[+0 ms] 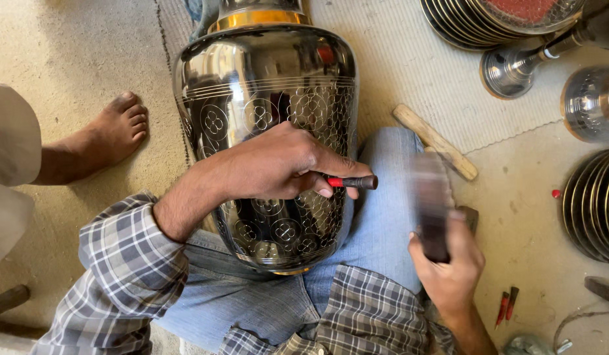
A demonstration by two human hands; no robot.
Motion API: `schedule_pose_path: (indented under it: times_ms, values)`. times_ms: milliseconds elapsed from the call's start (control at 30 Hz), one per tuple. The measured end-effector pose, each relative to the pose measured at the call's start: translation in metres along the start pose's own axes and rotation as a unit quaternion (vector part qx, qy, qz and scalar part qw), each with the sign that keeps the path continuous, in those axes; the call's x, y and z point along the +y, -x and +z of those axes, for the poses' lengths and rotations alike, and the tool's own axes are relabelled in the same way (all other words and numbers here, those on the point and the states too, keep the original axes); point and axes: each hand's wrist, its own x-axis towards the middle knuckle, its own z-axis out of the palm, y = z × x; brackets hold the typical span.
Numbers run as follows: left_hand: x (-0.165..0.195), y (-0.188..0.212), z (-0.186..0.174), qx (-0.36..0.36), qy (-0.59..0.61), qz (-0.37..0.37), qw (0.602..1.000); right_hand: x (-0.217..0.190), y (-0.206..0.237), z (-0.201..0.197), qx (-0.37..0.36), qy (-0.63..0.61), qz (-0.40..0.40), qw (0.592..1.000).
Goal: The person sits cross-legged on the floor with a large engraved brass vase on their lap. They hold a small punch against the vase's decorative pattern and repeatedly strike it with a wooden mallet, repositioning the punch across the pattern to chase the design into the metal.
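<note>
A large shiny dark metal vase (pixel 265 85) with engraved circle and flower patterns and a gold band at its neck lies across my lap. My left hand (pixel 278 164) rests on its body and pinches a small dark chisel with a red tip (pixel 354 182), held against the engraved surface. My right hand (pixel 449 263) grips a wooden mallet (pixel 430 204) to the right of the chisel; the mallet is blurred with motion. I wear a checked shirt and jeans.
Another person's bare foot (pixel 114 131) rests on the floor at left. A wooden stick (pixel 436 141) lies on a woven mat. Stacked metal plates (pixel 593 204) and vase parts (pixel 515 69) sit at right. Small red-tipped chisels (pixel 506 307) lie on the floor.
</note>
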Motion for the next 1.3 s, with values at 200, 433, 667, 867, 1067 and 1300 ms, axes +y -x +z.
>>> schedule_pose_path:
  times_ms: [200,433,667,867,1067,1300]
  values:
    - [0.000,0.012,0.010,0.100,-0.034,0.013,0.994,0.012,-0.010,0.004,0.011,-0.215,0.053,0.975]
    - [0.005,0.025,0.023,0.148,-0.077,-0.035,0.985,0.014,-0.047,-0.003,-0.037,-0.254,-0.028,0.966]
    - [0.010,0.031,0.033,0.200,-0.071,-0.095,0.973,-0.011,-0.092,-0.023,-0.098,-0.104,-0.080,0.986]
    - [0.015,0.036,0.046,0.318,-0.099,-0.086,0.939,-0.018,-0.121,-0.035,-0.163,-0.045,-0.103,0.980]
    - [0.014,0.041,0.067,0.426,-0.072,-0.112,0.895,-0.023,-0.148,-0.040,-0.168,-0.243,-0.064,0.953]
    - [0.006,0.043,0.094,0.515,-0.076,-0.105,0.847,-0.034,-0.190,-0.050,-0.371,0.197,-0.170,0.892]
